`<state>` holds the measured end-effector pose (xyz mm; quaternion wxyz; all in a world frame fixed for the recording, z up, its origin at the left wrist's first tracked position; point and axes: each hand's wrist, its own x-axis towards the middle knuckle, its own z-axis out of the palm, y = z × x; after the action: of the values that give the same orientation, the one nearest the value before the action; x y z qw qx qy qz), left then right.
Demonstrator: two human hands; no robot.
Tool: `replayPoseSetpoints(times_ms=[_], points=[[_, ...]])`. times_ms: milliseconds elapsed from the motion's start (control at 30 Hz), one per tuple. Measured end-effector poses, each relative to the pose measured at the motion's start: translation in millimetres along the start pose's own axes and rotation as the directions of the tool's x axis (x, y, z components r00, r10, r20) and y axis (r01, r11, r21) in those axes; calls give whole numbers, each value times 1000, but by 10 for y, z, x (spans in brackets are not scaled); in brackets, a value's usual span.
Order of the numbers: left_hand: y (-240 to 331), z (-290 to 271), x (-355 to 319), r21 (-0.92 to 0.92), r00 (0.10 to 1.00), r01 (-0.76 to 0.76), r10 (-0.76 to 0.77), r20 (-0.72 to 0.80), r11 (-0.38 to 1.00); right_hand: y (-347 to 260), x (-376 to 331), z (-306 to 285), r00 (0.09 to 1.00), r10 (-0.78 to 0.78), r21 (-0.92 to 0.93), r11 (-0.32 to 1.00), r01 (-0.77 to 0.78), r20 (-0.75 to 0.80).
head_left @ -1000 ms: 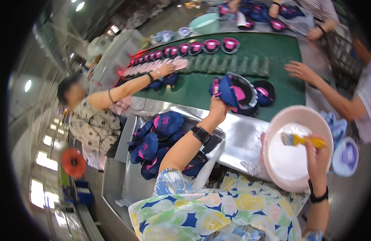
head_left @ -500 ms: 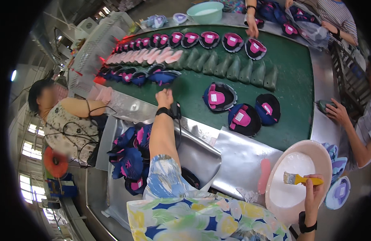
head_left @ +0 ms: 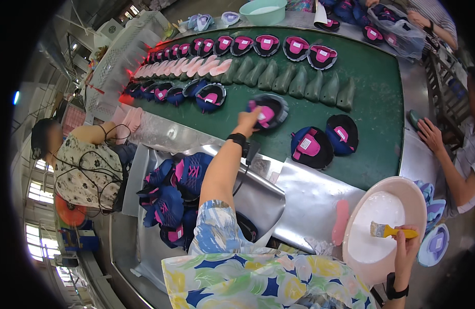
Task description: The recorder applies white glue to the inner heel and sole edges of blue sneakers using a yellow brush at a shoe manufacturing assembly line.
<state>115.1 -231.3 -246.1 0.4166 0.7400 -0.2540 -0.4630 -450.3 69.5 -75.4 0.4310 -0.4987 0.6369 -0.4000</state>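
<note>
My left hand [head_left: 247, 122] is closed on the near left edge of a navy shoe upper [head_left: 275, 114] with a pink tongue and white label, slightly blurred above the green belt. To its right, two more navy shoe uppers [head_left: 312, 147] lie side by side. My right hand [head_left: 405, 247] grips the yellow handle of a paintbrush [head_left: 389, 232]. The bristles hang over white liquid [head_left: 368, 247] in a pale pink basin [head_left: 349, 234] at the lower right. Left of my left hand, another upper [head_left: 210, 98] ends a row on the belt.
Green shoe lasts [head_left: 299, 82], pink insoles [head_left: 196, 66] and uppers stand in rows along the belt [head_left: 371, 129]. A metal tray of piled uppers [head_left: 165, 206] is near me. Co-workers sit at left and right; one's hand [head_left: 430, 135] touches a green last.
My left hand has moved right from the near row and taken hold of a shoe upper, shifting it left and away. The brush stays over the basin. A co-worker's hand has left the far row.
</note>
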Motion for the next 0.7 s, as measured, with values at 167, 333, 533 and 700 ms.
replayPoseSetpoints(times_ms=[167,333,533,700], points=[[160,-517,199,-126,748,318,-330,-575,940,103,-69,-112,999,-36,-18,999,36,-9],[336,115,-295,748,858,-144,459,-232,648,144,-125,-211,999,-13,-33,999,12,-34],[-118,1138,-740,531,825,-524,243,510,666,96,-173,-168,998,-65,6,998,65,-20],[101,1407,-1459,518,823,-565,395,407,642,117,-251,-291,995,-82,-18,997,81,-57]])
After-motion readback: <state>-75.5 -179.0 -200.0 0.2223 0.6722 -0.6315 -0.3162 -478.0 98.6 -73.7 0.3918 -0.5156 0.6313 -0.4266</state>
